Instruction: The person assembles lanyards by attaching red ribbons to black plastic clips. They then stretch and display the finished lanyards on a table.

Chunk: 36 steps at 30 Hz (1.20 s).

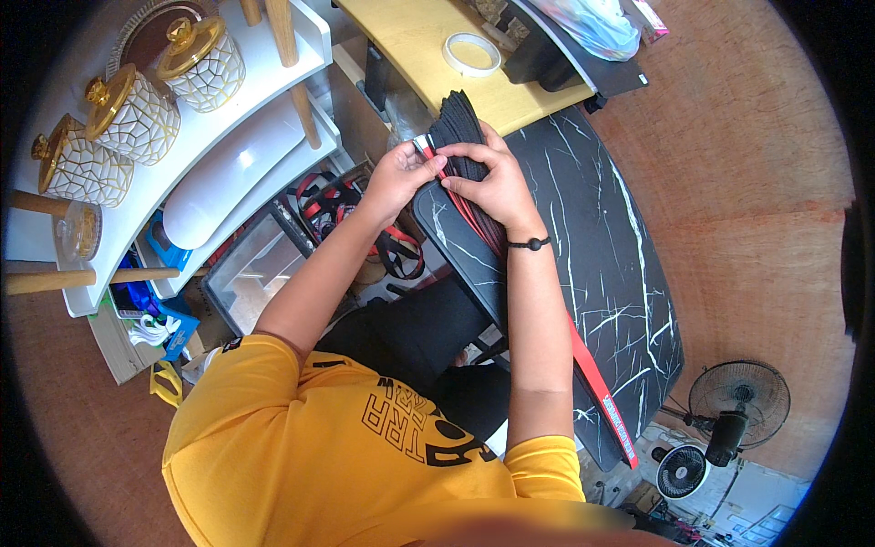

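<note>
A thick bundle of black straps with red edges [458, 123] is held up at the far left corner of the black marble-patterned table [579, 232]. My left hand [401, 180] pinches a red and white strap end at the bundle's left side. My right hand [492, 182] is wrapped round the bundle, its thumb and forefinger close to the left fingertips. The lower part of the bundle hangs behind my right wrist, partly hidden. A long red printed strap [597, 383] runs past my right forearm along the table's near edge.
White shelves [210, 150] on the left bear gold-lidded jars [137, 114]. A yellow table [410, 46] with a white ring-shaped roll [469, 72] adjoins at the back. Red and black straps [396, 251] hang below my left arm. Two fans, one a black fan [738, 406], stand at right.
</note>
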Available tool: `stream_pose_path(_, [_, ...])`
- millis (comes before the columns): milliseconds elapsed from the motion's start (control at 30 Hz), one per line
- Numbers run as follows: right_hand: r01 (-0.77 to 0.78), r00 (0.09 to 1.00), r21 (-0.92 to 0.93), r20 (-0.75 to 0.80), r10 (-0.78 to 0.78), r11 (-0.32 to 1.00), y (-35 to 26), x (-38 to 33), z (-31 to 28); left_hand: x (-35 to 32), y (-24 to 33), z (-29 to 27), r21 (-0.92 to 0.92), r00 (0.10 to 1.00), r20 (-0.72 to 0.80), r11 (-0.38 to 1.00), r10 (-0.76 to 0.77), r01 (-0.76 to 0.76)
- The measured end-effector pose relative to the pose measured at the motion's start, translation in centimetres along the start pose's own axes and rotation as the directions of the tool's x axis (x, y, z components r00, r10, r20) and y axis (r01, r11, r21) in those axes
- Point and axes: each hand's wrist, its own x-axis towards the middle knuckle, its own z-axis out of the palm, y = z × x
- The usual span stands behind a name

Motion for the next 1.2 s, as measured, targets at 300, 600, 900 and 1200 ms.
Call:
stream_pose_path(300, [0.008, 1.0, 0.014, 0.0, -0.008, 1.0, 0.12, 0.03, 0.03, 0.01, 0.05, 0.36, -0.059, 0.999, -0.026, 0.998, 0.018, -0.019])
stream_pose_path(600, [0.005, 1.0, 0.034, -0.001, -0.005, 0.999, 0.2, 0.08, -0.01, 0.11, -0.18, 0.08, 0.009, 0.999, -0.036, 1.0, -0.003, 0.003])
stream_pose_path(900, [0.005, 1.0, 0.019, 0.019, -0.005, 1.0, -0.04, 0.09, -0.14, 0.18, -0.41, 0.2, -0.028, 0.999, -0.053, 1.0, 0.007, -0.009])
stream_pose_path(1200, [-0.011, 1.0, 0.055, 0.02, 0.01, 0.998, 0.04, 0.08, -0.13, 0.11, -0.25, 0.04, 0.007, 0.999, -0.051, 1.0, -0.003, 0.004])
